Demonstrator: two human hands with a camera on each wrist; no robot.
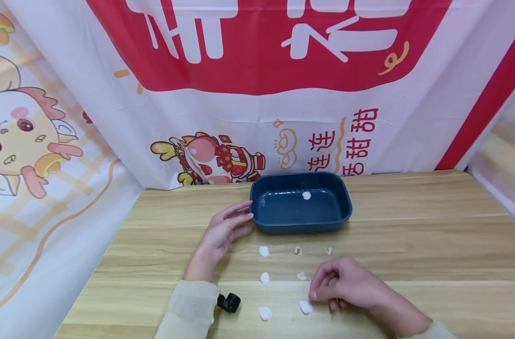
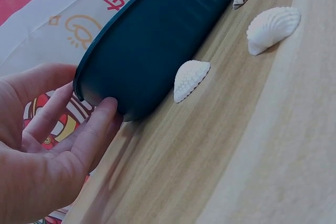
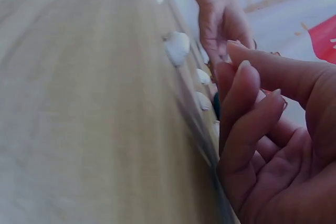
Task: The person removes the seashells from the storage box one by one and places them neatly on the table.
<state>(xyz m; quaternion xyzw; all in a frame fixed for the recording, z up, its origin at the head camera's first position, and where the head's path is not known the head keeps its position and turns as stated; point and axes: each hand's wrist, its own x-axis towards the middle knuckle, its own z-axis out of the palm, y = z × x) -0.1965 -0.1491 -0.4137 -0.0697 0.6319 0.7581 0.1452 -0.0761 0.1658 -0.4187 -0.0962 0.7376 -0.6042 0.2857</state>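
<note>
My left hand [image 1: 223, 230] rests its fingertips on the left end of a dark blue basin [image 1: 301, 229], fingers fairly straight against the rim and outer wall. Inside the basin lies one white seashell [image 1: 306, 195]. In front of it, several small shells sit in rows on the table, among them a ribbed white seashell [image 2: 273, 29]. My right hand [image 1: 346, 285] is low over the table with curled fingers, thumb and forefinger tips together. No shell shows between them. Close beside those fingertips is a white seashell [image 1: 305, 307] in the nearest row.
The wooden table [image 1: 427, 226] ends at a printed cloth [image 1: 257, 113] hanging behind the basin. Another patterned cloth [image 1: 50, 155] hangs along the left side. A small black device [image 1: 229, 302] sits at the left sleeve.
</note>
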